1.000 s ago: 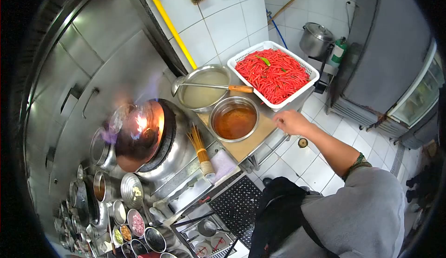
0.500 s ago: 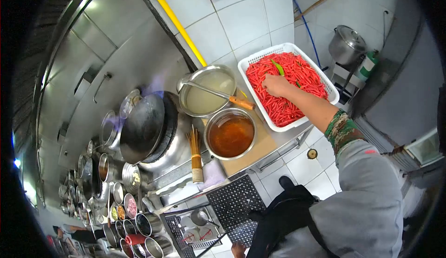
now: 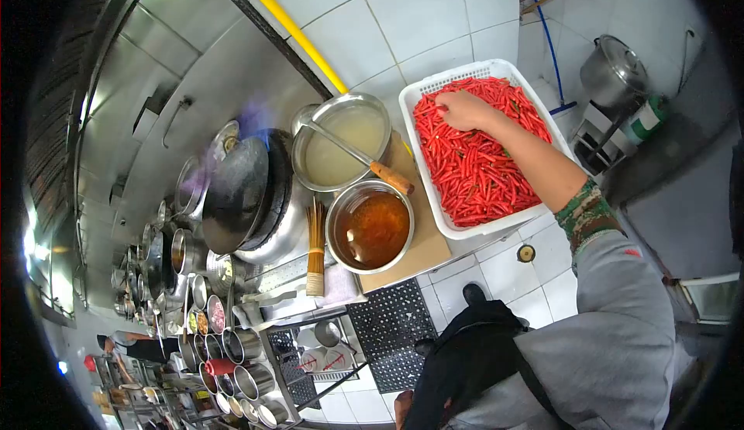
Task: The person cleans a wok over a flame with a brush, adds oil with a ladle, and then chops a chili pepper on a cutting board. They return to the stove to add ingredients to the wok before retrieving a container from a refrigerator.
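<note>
My right hand (image 3: 463, 111) is over the far left part of a white plastic basket (image 3: 436, 217) heaped with red chili peppers (image 3: 480, 174). Its fingers are pinched together, with a bit of red chili showing at the fingertips. A camouflage cuff and grey sleeve cover that arm. My left hand (image 3: 403, 407) is low near the bottom edge, beside the black apron; only a small part shows, and its fingers are hidden.
Left of the basket are a pot of cloudy liquid (image 3: 337, 147) with a ladle (image 3: 391, 177) across it, and a bowl of reddish-brown liquid (image 3: 377, 228). A bamboo brush (image 3: 315, 256), a wok (image 3: 236, 194) and metal containers lie further left. A person (image 3: 139, 346) stands at the lower left.
The view has shifted. My right hand has moved toward the basket's far edge, and the long green pepper that lay beside it no longer shows.
</note>
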The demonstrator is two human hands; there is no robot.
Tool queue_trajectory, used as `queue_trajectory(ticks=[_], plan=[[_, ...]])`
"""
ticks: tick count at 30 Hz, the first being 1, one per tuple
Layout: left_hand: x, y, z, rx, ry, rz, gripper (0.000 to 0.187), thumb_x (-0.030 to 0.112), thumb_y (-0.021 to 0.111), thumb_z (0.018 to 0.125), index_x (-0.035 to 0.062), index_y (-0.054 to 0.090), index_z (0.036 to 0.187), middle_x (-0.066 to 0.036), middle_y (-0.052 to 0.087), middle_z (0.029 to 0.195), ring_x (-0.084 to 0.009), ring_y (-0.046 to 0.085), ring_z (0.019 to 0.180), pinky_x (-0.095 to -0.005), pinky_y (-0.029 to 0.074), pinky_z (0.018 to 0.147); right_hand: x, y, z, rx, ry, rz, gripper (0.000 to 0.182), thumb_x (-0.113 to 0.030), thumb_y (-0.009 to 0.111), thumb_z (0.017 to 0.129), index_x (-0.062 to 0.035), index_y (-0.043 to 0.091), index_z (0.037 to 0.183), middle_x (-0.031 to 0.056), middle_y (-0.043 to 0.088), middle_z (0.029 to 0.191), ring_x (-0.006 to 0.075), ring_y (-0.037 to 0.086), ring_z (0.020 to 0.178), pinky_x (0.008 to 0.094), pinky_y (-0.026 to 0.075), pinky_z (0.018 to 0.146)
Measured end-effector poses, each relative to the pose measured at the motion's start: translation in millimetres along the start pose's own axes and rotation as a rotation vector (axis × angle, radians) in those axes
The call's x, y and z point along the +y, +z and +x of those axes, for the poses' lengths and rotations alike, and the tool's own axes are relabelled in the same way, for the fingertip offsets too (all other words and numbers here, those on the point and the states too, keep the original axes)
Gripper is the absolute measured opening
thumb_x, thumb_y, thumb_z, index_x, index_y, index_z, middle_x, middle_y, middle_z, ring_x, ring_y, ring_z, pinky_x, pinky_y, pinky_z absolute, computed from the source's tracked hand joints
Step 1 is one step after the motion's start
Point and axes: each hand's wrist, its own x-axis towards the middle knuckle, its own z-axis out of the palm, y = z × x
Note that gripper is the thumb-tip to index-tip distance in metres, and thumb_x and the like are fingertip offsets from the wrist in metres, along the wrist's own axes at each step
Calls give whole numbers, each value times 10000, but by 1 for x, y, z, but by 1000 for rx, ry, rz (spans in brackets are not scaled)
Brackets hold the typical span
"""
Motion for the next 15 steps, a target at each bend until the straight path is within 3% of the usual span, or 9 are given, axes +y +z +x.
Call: queue_trajectory(ticks=[3, 4, 6, 9, 11, 12, 13, 14, 15], plan=[[6, 7, -13, 222, -23, -146, 282, 247, 468, 893, 59, 677, 913, -206, 680, 913, -381, 654, 894, -466, 505, 743, 1, 26, 32, -95, 25, -127, 250, -128, 515, 833, -33, 693, 982, 230, 674, 1016, 409, 649, 966, 480, 522, 803], [9, 4, -10, 187, -94, -226, 205, 188, 504, 872, 53, 659, 875, -192, 675, 873, -389, 646, 873, -473, 502, 720, -5, 27, 35, -130, 68, -164, 261, -127, 552, 817, -26, 712, 997, 236, 681, 1025, 398, 665, 963, 463, 538, 808], [22, -7, -19, 274, -23, -259, 187, 177, 510, 869, 47, 642, 850, -195, 664, 845, -390, 640, 850, -472, 499, 710, -16, 31, 33, -117, 87, -200, 251, -122, 574, 810, -23, 711, 995, 219, 691, 1018, 378, 675, 957, 464, 541, 808], [23, 4, -19, 447, 103, -200, 244, 220, 476, 893, 30, 616, 831, -193, 641, 783, -391, 628, 792, -474, 492, 688, -24, 26, 37, -163, 104, -257, 240, -112, 602, 799, -30, 714, 994, 191, 701, 1016, 352, 682, 960, 462, 545, 802], [21, 19, -12, 476, 60, -265, 273, 253, 470, 898, 26, 613, 843, -183, 645, 792, -388, 626, 787, -473, 492, 681, -29, 22, 41, -195, 99, -298, 234, -111, 612, 797, -41, 717, 995, 175, 706, 1015, 340, 684, 965, 458, 548, 794], [60, -8, -34, 335, -312, -931, 286, 276, 469, 898, 40, 620, 842, -165, 653, 819, -384, 624, 783, -484, 491, 686, -30, 20, 41, -200, 97, -317, 232, -114, 613, 799, -48, 719, 994, 169, 707, 1014, 336, 685, 966, 456, 549, 787], [73, -17, -42, 322, -282, -805, 281, 280, 479, 892, 45, 619, 828, -164, 652, 817, -384, 625, 785, -487, 492, 689, -30, 20, 40, -204, 100, -334, 229, -117, 615, 801, -54, 721, 994, 164, 709, 1012, 332, 686, 968, 454, 551, 781], [81, -23, -47, 306, -249, -677, 277, 284, 488, 886, 51, 618, 813, -162, 651, 815, -384, 625, 787, -489, 493, 693, -29, 25, 38, -61, 47, -328, 231, -132, 626, 803, -63, 724, 1000, 152, 710, 1038, 320, 690, 967, 448, 553, 768], [84, -24, -50, 288, -215, -547, 273, 288, 498, 880, 56, 617, 799, -161, 650, 813, -384, 625, 790, -491, 494, 697, -35, 27, 36, -109, 28, -316, 234, -141, 626, 807, -57, 722, 1002, 149, 708, 1052, 318, 690, 969, 447, 553, 771]])
